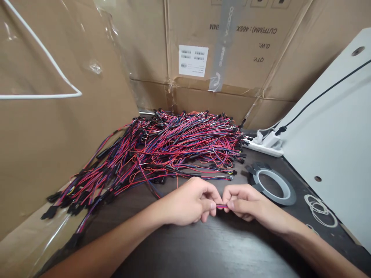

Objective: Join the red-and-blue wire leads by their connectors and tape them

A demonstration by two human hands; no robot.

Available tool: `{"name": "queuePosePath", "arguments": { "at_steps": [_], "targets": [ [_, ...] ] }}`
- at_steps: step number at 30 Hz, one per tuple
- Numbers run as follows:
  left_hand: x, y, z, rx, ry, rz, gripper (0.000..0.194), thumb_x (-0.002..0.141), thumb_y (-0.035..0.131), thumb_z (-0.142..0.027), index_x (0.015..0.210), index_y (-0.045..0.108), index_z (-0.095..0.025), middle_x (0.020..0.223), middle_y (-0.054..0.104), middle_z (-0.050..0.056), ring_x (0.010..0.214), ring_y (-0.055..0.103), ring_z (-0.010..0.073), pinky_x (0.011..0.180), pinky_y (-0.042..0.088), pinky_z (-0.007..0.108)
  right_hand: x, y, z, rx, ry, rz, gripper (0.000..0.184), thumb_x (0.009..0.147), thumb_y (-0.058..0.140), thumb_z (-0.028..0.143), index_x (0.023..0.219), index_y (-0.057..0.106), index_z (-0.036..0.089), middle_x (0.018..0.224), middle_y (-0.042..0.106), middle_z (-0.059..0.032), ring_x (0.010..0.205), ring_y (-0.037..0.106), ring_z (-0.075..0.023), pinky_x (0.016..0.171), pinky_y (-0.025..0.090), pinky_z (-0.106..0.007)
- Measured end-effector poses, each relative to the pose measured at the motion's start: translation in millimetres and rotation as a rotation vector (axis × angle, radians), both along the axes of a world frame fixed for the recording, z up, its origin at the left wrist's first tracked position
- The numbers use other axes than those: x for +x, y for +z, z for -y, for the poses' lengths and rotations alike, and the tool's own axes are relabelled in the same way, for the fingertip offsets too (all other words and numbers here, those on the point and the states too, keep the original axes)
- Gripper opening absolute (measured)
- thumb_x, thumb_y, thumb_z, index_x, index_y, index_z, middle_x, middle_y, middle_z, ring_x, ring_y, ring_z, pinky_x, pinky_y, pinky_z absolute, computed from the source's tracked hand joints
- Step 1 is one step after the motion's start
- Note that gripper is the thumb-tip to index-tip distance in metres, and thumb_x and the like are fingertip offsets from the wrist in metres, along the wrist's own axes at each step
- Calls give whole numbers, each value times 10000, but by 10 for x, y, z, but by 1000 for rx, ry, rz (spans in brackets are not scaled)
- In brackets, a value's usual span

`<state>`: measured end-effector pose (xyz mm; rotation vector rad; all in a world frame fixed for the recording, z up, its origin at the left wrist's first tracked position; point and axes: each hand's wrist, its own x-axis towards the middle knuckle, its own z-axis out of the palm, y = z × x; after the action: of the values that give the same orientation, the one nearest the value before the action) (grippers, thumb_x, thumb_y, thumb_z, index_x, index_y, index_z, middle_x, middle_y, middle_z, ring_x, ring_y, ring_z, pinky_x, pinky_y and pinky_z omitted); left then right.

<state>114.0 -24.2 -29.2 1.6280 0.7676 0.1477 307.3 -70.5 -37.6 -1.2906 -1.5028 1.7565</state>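
Between my two hands runs a short visible stretch of red and black wire (222,206), held level above the dark table (203,247). My left hand (193,202) pinches its left end between thumb and fingers. On the other side my right hand (245,202) pinches it the same way, with the fingertips of both hands almost touching. The rest of the wire is hidden by my fingers. Behind my hands lies a large heap of wire harnesses (185,143), red, blue and black, with black connectors at their ends.
A roll of tape (290,193) lies right of my hands, with pale rubber bands (321,212) beyond it. A white power strip (263,146) with plugs sits at the back right. Cardboard boxes (150,42) stand behind and left; a white panel (342,127) rises at right.
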Motion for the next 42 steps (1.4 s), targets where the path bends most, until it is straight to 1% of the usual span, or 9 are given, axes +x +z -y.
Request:
{"name": "queuePosePath", "arguments": {
  "at_steps": [4, 9, 13, 18, 24, 29, 32, 36, 42],
  "targets": [
    [-24, -4, -42, -49, -36, -7, 140, 801, 482, -172, 843, 602, -113, 634, 589, -5, 384, 423, 51, 356, 320, 173, 39, -6, -7, 1, 41, -61, 359, 740, 657, 489, 759, 562, 142, 523, 372, 71, 447, 244, -53, 406, 161, -187],
    [11, 28, 7, 10, 70, -53, 111, 822, 463, -186, 827, 562, -134, 617, 582, -24, 382, 476, 60, 320, 305, 157, 75, -9, -35, 3, 27, -61, 412, 753, 656, 532, 784, 577, 129, 493, 363, 79, 434, 231, -47, 406, 146, -198],
    [32, 22, 46, -3, 91, -75, 117, 840, 454, -199, 825, 551, -135, 573, 564, -36, 332, 446, 58, 294, 297, 163, 92, -25, -53, 2, 36, -54, 423, 759, 655, 535, 774, 573, 121, 486, 372, 76, 433, 244, -46, 414, 152, -205],
    [42, 42, 60, -197, 68, -17, 98, 859, 434, -164, 820, 518, -134, 514, 537, -46, 299, 447, 60, 276, 300, 147, 153, -46, -60, -20, 21, -106, 362, 782, 655, 477, 766, 577, 124, 485, 332, 87, 434, 215, -44, 410, 129, -204],
    [74, 103, 147, -475, 36, 166, 71, 830, 440, -106, 818, 502, -139, 520, 555, -27, 339, 515, 90, 300, 383, 157, 241, 10, -96, -18, 40, -116, 359, 751, 682, 467, 716, 594, 120, 479, 361, 72, 440, 237, -48, 416, 133, -209],
    [95, 48, 238, -614, 22, 297, 57, 826, 468, -150, 878, 447, -161, 550, 574, -11, 389, 553, 108, 336, 429, 169, 293, 6, -119, -26, 36, -144, 331, 722, 704, 431, 695, 605, 117, 462, 371, 72, 423, 243, -45, 408, 144, -203],
    [107, -22, 237, -531, 79, 236, 77, 797, 450, -121, 866, 443, -155, 561, 574, -5, 384, 550, 116, 318, 425, 180, 295, -29, -127, 13, 60, -107, 334, 735, 686, 440, 698, 597, 120, 461, 369, 77, 417, 242, -45, 399, 157, -195],
    [114, -66, 197, -310, 160, 107, 62, 800, 412, -101, 788, 446, -151, 559, 542, -19, 363, 528, 105, 285, 377, 161, 265, -39, -136, 178, 114, 11, 323, 806, 625, 435, 745, 611, 118, 497, 381, 70, 447, 282, -55, 425, 209, -193],
    [93, -68, 157, -157, 143, 35, 94, 809, 386, -115, 774, 465, -152, 574, 540, -22, 347, 507, 91, 269, 333, 151, 217, 12, -133, 263, 157, 127, 308, 842, 581, 405, 756, 614, 112, 540, 379, 59, 507, 292, -72, 485, 237, -211]
  ]
}}
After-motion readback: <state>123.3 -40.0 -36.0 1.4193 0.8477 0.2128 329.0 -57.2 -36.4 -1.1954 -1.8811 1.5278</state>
